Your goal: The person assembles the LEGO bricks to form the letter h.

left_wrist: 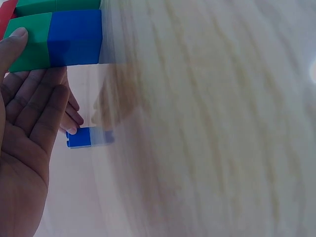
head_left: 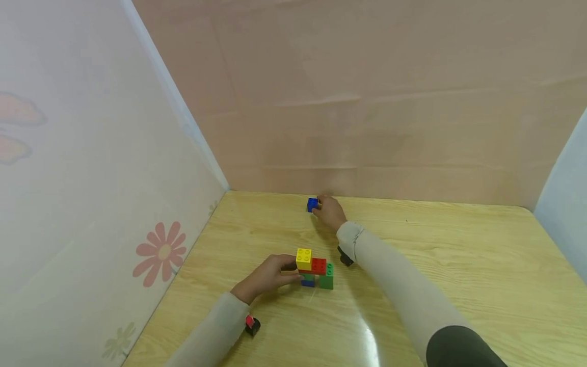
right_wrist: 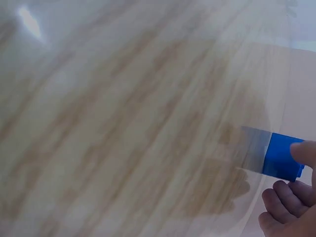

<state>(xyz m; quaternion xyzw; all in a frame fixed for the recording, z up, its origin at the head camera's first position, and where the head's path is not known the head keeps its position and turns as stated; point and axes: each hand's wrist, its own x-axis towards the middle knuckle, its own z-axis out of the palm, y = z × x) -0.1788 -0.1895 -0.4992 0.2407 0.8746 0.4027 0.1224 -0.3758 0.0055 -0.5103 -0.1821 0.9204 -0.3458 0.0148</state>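
My left hand (head_left: 270,275) holds the left side of a small toy-brick structure on the table. A yellow brick (head_left: 304,259) tops it, above a red brick (head_left: 319,265) that bridges two columns. The right column is a green brick (head_left: 326,279); the left one is green (left_wrist: 30,43) over blue (left_wrist: 75,37). In the left wrist view the thumb presses the green part, with the fingers behind. Far back, my right hand (head_left: 331,211) pinches a separate blue brick (right_wrist: 282,157) that stands on the table, thumb on one face, fingers partly curled at the other side.
The glossy wood-grain table (head_left: 412,250) reflects light near its front. A brown sheet (head_left: 390,127) rises at the table's back edge, close behind the blue brick. A white wall with flower prints (head_left: 91,204) borders the left side, and a pale panel (head_left: 566,199) the right.
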